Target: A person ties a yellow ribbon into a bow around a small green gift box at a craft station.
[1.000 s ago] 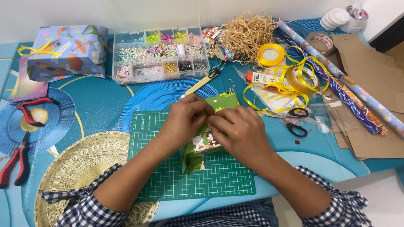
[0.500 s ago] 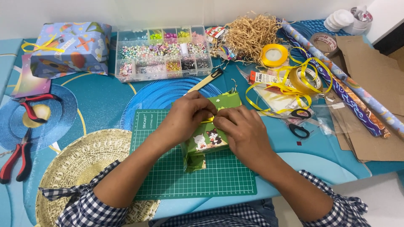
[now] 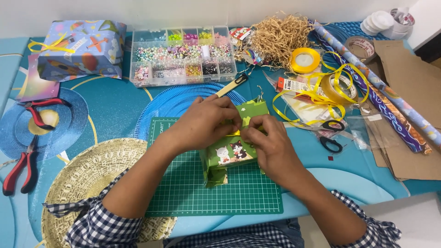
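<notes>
A small green paper box (image 3: pixel 228 154) printed with cartoon cats stands on a green cutting mat (image 3: pixel 216 193) in the middle of the table. My left hand (image 3: pixel 207 121) grips its top from the left, fingers curled over the upper flap. My right hand (image 3: pixel 268 144) pinches the same top from the right, thumb and fingers meeting those of the left hand. A bit of yellow shows between the fingers at the box's top. The box's upper opening is hidden by both hands.
A clear bead organiser (image 3: pixel 183 55) and a wrapped gift box (image 3: pixel 80 48) stand at the back. Yellow ribbon (image 3: pixel 321 92), tape, scissors (image 3: pixel 330 135), rolled wrapping paper (image 3: pixel 381 92) and brown card lie right. Red pliers (image 3: pixel 20 167) and a straw hat (image 3: pixel 87 183) lie left.
Both hands stay on the green box's top, fingers shifting slightly as they work the flap. The box has turned a little, showing more of its cat-printed face.
</notes>
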